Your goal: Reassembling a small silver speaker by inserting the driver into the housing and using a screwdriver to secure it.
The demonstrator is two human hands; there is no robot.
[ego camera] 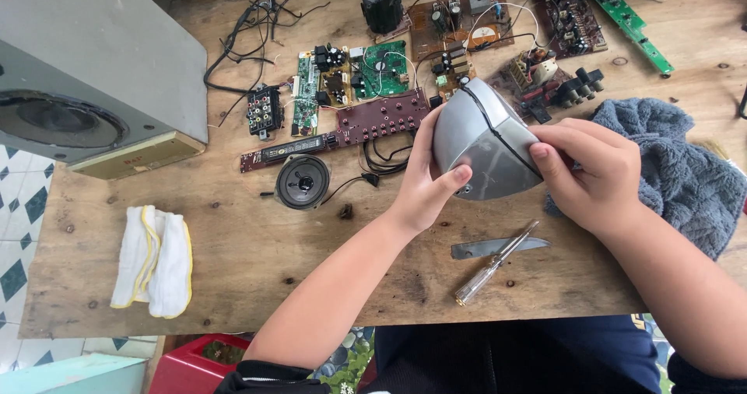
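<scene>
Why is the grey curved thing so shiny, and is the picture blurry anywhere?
Head view: soft daylight leaves a pale sheen on the grey speaker shell held by the left hand and right hand; shadows are faint; the circuit boards look sharp, with no blur.

In my left hand and right hand the speaker shell looks like smooth grey plastic with a soft shine. The table is rough, stained wood. The blue cloth is fluffy; the screwdriver has a clear plastic handle.
</scene>
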